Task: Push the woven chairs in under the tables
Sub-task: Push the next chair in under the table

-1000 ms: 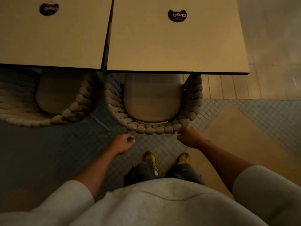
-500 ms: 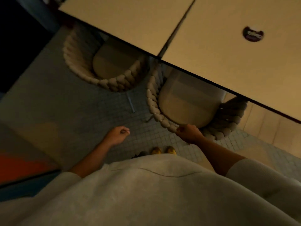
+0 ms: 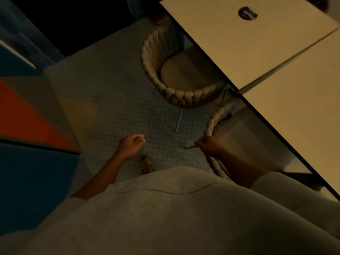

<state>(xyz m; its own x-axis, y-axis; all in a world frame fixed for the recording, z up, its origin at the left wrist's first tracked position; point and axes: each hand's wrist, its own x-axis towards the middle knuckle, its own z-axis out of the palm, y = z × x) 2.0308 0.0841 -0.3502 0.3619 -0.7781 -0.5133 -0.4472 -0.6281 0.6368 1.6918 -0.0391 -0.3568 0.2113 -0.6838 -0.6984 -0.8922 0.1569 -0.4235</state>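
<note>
Head view, pretty dim and a bit blurry, so take the fine stuff with a grain of salt. Two desks butt together along the right side: the far desk (image 3: 248, 43), with a dark round sticker (image 3: 247, 13) on top, and the near desk (image 3: 303, 126). Each one has a woven chair at its front edge.

The far chair (image 3: 176, 95) has its seat partly under the desk edge. Its rounded woven back sticks out over the tiled floor (image 3: 119, 111), and one thin leg (image 3: 178, 122) splays outward. The near chair (image 3: 214, 119) sits much the same way, seat partly under the near desk's edge and back poking out.

The right hand (image 3: 209, 147) is curled onto the woven back rim of the near chair, and it looks like a grip from behind. Makes sense, since that's the spot you'd shove from to slide it straight under. The left hand (image 3: 131, 146) hangs over the floor with fingers loosely curled, holding nothing, well apart from both chairs. A yellow shoe (image 3: 146, 163) shows just below it.

My guess is the near chair is about done and the far one could use one more nudge.
</note>
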